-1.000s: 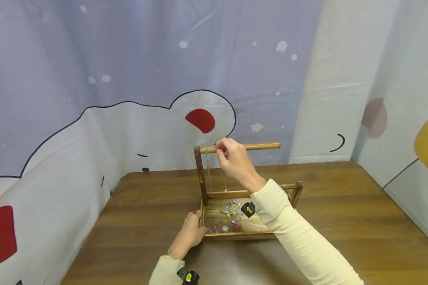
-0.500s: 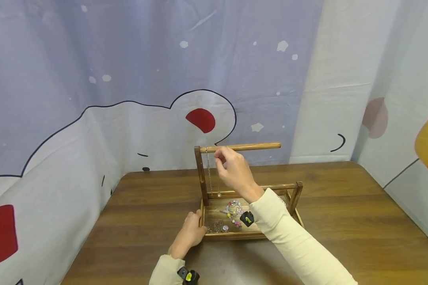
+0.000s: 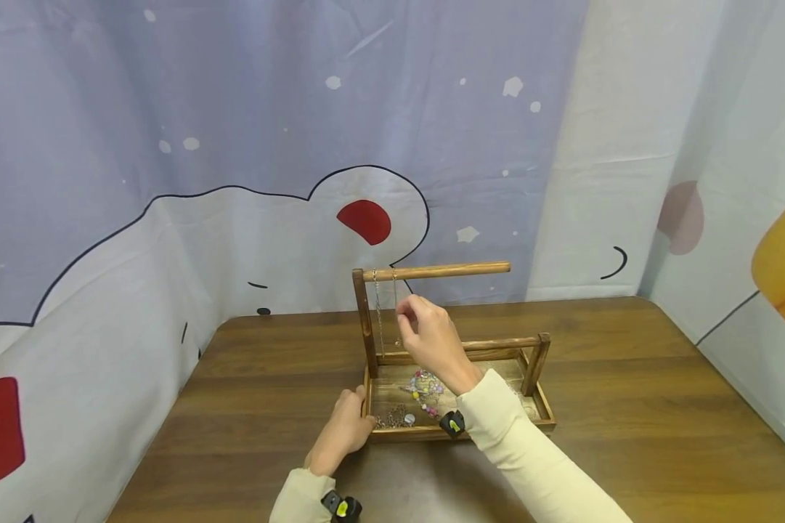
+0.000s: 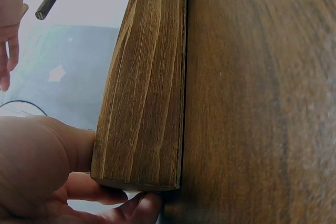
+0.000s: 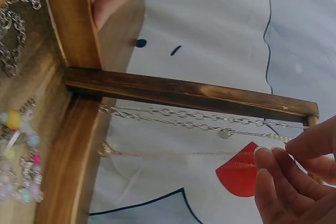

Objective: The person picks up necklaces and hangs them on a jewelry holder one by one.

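Note:
My left hand (image 3: 345,423) grips the left end of a wooden jewelry stand's tray (image 3: 425,434); in the left wrist view its thumb and fingers wrap the tray's corner (image 4: 139,103). My right hand (image 3: 434,338), just below the upper bar (image 3: 457,271), pinches a fine necklace (image 5: 157,154) between thumb and fingertips. The necklace hangs over the bar, its small pendant (image 3: 397,343) near the tray's back rim. Left of it, against the upright post (image 3: 364,323), hangs a silver chain necklace (image 5: 178,116).
Inside the tray lie a colourful beaded bracelet (image 3: 421,392) and a heap of silver chain (image 3: 395,416) with a round disc (image 3: 409,419). A lower bar (image 3: 499,344) runs to a short right post (image 3: 534,367). A printed curtain (image 3: 287,240) stands behind the wooden table (image 3: 261,392).
My right hand has come down from the upper bar to below it. The fine necklace now shows over the bar, and its pendant hangs slightly higher than half a second ago. My left hand stays put.

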A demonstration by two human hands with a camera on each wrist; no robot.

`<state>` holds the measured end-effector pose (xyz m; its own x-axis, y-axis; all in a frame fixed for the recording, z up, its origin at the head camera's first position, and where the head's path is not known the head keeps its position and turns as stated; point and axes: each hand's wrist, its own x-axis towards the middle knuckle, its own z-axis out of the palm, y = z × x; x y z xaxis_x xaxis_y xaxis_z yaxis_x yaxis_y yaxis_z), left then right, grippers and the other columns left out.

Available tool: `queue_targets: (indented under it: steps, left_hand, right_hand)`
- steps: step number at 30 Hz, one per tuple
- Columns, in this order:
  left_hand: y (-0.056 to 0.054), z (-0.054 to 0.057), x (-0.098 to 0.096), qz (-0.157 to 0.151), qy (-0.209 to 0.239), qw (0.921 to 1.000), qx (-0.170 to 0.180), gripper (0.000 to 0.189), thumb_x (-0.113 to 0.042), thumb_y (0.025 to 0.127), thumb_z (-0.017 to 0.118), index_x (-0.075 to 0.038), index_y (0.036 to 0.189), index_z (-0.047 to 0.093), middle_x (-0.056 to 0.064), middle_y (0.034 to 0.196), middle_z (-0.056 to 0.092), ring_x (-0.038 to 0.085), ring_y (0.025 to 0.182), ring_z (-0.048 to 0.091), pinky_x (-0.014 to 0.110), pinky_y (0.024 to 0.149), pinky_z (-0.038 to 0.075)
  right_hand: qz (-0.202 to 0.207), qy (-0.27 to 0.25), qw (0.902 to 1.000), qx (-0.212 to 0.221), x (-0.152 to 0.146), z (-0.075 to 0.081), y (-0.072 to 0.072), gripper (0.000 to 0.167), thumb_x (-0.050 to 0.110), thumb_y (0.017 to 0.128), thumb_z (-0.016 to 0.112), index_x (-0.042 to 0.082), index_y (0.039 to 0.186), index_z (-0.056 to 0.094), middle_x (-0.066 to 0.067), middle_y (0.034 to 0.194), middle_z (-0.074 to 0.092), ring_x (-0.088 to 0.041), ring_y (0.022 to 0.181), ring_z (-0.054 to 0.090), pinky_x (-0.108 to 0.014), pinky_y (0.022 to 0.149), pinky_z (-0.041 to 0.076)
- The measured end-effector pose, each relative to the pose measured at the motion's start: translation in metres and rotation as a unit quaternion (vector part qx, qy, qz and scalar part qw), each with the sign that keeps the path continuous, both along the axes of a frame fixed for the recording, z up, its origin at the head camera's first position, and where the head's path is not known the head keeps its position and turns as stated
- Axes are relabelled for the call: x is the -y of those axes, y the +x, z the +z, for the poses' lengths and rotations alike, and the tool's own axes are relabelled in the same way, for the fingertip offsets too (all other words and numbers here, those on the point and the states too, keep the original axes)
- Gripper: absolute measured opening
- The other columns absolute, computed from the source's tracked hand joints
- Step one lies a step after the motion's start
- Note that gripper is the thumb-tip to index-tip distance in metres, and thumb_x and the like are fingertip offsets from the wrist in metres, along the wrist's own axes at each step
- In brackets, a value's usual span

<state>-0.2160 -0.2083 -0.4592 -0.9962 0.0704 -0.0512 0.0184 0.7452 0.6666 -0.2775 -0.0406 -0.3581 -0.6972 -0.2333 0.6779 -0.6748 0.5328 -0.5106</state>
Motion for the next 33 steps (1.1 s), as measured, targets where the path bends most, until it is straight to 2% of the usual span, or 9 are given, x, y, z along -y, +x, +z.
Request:
queue_targets:
  steps: [7,12,17,26,33]
  left_hand:
    - [-0.001,0.000,0.000,-0.001,-0.003,0.9999,-0.011,0.059,-0.005,0.082,0.060,0.014,0.133,0.036,0.034,0.125,0.039,0.042,0.118,0.039,0.051,0.095,0.037]
    - [-0.001,-0.001,-0.001,-0.002,-0.005,0.9999,-0.013,0.059,-0.005,0.082,0.060,0.015,0.132,0.036,0.034,0.125,0.039,0.042,0.118,0.039,0.051,0.095,0.036]
    - [-0.002,-0.002,-0.001,0.003,-0.002,0.9999,-0.011,0.060,-0.005,0.082,0.061,0.014,0.133,0.036,0.033,0.123,0.040,0.042,0.118,0.040,0.051,0.096,0.036]
    - [-0.002,-0.002,-0.001,0.002,-0.005,0.9999,-0.013,0.060,-0.004,0.081,0.060,0.014,0.133,0.036,0.033,0.121,0.041,0.042,0.116,0.041,0.051,0.096,0.036]
    - [-0.002,0.000,-0.001,-0.001,-0.011,0.9999,-0.010,0.060,-0.004,0.082,0.060,0.013,0.133,0.036,0.033,0.122,0.041,0.041,0.115,0.042,0.050,0.095,0.037]
  right_hand:
    - [0.038,-0.034,0.9986,0.015,-0.007,-0.021,0.009,0.010,0.000,0.085,0.055,0.008,0.086,0.060,0.000,0.080,0.061,-0.007,0.072,0.056,-0.021,0.062,0.050]
    - [0.045,-0.031,0.9983,0.020,-0.015,-0.039,0.018,0.012,-0.002,0.084,0.056,0.010,0.086,0.060,0.001,0.082,0.061,-0.006,0.074,0.057,-0.019,0.064,0.049]
    - [0.053,-0.018,0.9975,0.044,-0.023,-0.057,0.028,0.013,-0.003,0.082,0.057,0.010,0.085,0.059,0.001,0.081,0.061,-0.007,0.072,0.057,-0.022,0.062,0.050]
    - [0.048,0.015,0.9881,0.145,-0.046,-0.089,0.033,0.011,-0.004,0.080,0.059,0.006,0.083,0.060,-0.004,0.079,0.062,-0.009,0.070,0.056,-0.020,0.062,0.049]
    - [0.026,0.055,0.9765,0.207,-0.073,-0.094,0.031,0.007,-0.001,0.080,0.061,0.005,0.084,0.061,-0.005,0.080,0.063,-0.011,0.073,0.057,-0.024,0.066,0.048]
